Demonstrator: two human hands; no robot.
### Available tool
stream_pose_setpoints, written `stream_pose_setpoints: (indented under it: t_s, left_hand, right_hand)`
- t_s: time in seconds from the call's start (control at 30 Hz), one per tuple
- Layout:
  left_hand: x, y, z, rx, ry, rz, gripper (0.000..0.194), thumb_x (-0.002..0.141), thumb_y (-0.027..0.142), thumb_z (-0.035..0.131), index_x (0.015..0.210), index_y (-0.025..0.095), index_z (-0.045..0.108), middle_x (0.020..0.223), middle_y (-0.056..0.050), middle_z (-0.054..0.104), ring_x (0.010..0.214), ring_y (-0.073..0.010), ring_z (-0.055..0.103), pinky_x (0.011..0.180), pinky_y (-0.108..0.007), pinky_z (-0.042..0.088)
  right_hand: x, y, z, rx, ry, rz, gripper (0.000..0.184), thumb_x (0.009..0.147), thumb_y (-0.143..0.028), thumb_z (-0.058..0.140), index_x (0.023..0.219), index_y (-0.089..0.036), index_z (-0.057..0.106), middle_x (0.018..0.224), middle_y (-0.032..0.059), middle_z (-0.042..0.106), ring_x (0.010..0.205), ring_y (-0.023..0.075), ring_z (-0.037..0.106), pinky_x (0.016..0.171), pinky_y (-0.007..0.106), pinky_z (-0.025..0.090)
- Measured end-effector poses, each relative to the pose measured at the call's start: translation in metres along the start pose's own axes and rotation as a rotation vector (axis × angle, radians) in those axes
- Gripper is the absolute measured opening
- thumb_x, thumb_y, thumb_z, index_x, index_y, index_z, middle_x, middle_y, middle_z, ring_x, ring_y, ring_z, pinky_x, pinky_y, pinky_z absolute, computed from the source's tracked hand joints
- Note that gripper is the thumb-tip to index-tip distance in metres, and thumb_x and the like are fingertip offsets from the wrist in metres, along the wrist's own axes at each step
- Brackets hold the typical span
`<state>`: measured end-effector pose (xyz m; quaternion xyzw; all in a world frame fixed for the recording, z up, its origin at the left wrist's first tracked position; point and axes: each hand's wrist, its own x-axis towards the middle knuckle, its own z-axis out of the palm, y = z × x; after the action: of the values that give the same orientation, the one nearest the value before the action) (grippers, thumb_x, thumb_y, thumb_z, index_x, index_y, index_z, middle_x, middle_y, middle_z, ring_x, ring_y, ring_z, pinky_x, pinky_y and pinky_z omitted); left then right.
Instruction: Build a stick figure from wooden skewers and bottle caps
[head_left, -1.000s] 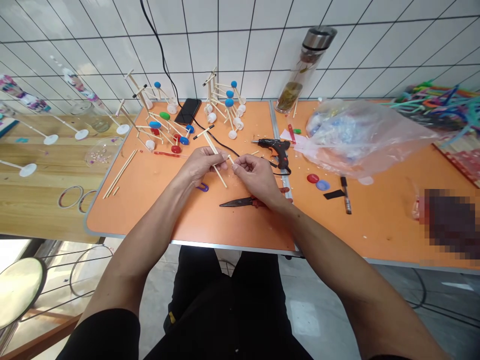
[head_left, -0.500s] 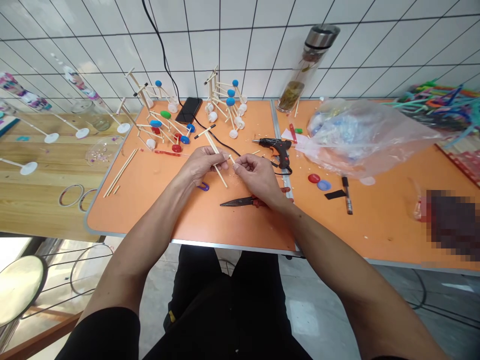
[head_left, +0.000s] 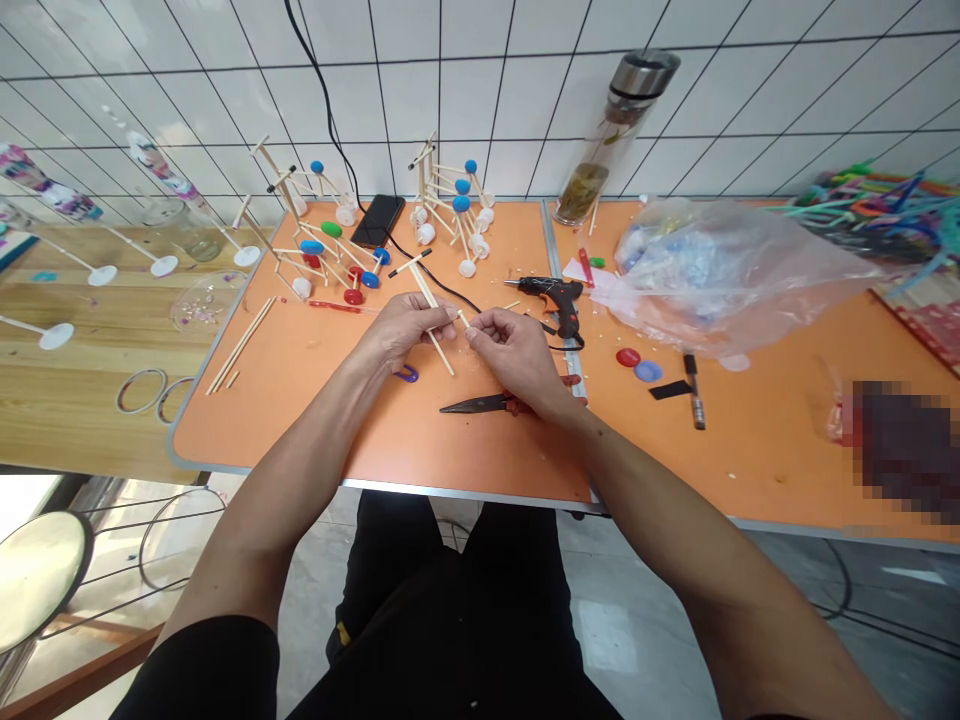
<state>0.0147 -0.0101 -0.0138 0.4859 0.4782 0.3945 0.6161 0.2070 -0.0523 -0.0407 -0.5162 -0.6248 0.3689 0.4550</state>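
Observation:
My left hand [head_left: 412, 328] is closed on a wooden stick frame [head_left: 422, 283], whose crosspiece has black tips. One long stick of it slants down past my fingers. A short stick piece [head_left: 464, 318] is pinched in the fingertips of my right hand [head_left: 508, 340], its end close to the frame; whether they touch I cannot tell. Below my right wrist lie scissors [head_left: 484, 404] with red handles, partly hidden by the wrist. A purple clip-like piece [head_left: 406, 373] rests by my left hand. Behind my right hand lies a black and orange glue gun [head_left: 553, 296].
Stick models with coloured caps [head_left: 352, 270] stand at the back left, another stick model [head_left: 454, 205] beside a phone [head_left: 379, 220]. Loose sticks [head_left: 241, 345] lie at left. A glass bottle [head_left: 600, 150], plastic bag [head_left: 705, 270] and marker [head_left: 696, 392] are to the right. A black cable crosses the table.

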Motion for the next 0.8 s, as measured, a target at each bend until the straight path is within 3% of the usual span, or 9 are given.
stream_pose_setpoints:
  t_s: [0.3,0.57,0.8]
  left_hand:
    - [-0.0003,0.0003,0.0004,0.008,0.014,-0.007,0.034,0.063,0.038,0.101,0.071,0.016,0.077,0.062,-0.002,0.070,0.061,-0.0114,0.060,0.065,-0.024,0.045]
    - [0.0001,-0.0012,-0.0001,-0.018,0.010,0.007,0.037,0.057,0.039,0.101,0.072,0.016,0.077,0.062,-0.002,0.070,0.061,-0.0112,0.062,0.064,-0.023,0.046]
    - [0.0009,0.0007,-0.0035,-0.031,0.018,0.034,0.032,0.062,0.035,0.096,0.080,0.017,0.076,0.064,0.000,0.071,0.061,-0.0109,0.063,0.064,-0.021,0.046]
  right_hand:
    - [-0.0004,-0.0025,-0.0007,0.006,-0.006,0.009,0.016,0.088,-0.038,0.071,0.081,-0.024,0.071,0.073,0.0004,0.068,0.068,0.0173,0.056,0.064,0.034,0.043]
    - [-0.0001,-0.0002,0.0001,0.029,-0.005,0.010,0.016,0.088,-0.038,0.072,0.082,-0.023,0.071,0.074,0.0000,0.068,0.068,0.0167,0.056,0.065,0.033,0.043]
    - [0.0016,0.0056,0.0009,0.053,0.000,-0.014,0.023,0.091,-0.046,0.073,0.088,-0.022,0.074,0.079,0.0008,0.072,0.072,0.0174,0.060,0.068,0.033,0.047]
